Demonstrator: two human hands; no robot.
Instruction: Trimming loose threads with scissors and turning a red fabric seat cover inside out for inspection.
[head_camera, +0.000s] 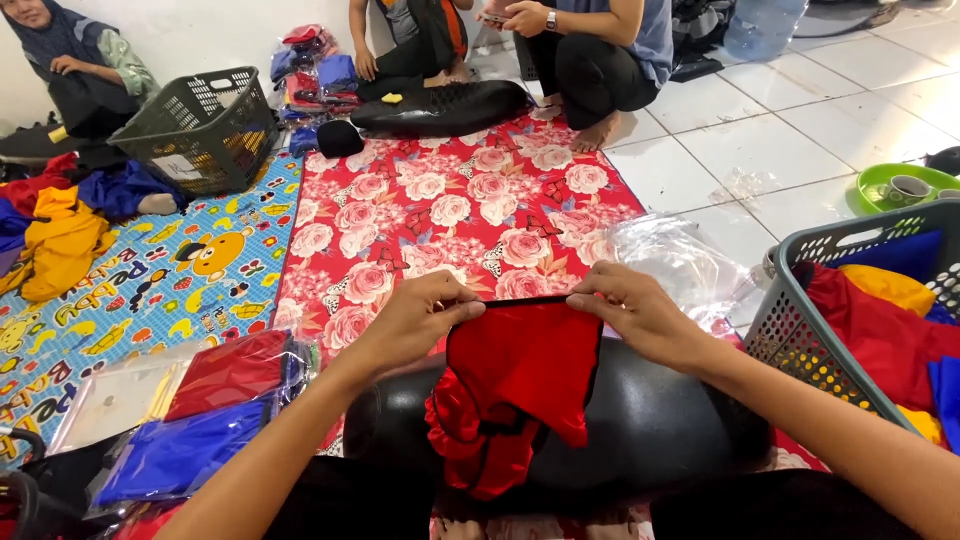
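Hands (415, 318) (640, 315) pinched the red fabric cover with black trim (520, 385) at centre frame, one at each top corner. Its edge ran left-right between them; cloth hung toward the black padded seat (660, 420).

Grey basket (800, 300) cut by right edge; red garment (520, 385) lower folds bunched, shape unclear.

Clear plastic packets (190, 420) of folded cloth, lower-left

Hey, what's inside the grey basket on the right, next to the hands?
The grey basket holds loose cloth: red cloth, a yellow piece and blue fabric. Whatever lies beneath those is covered, and the frame edge cuts off its far side.
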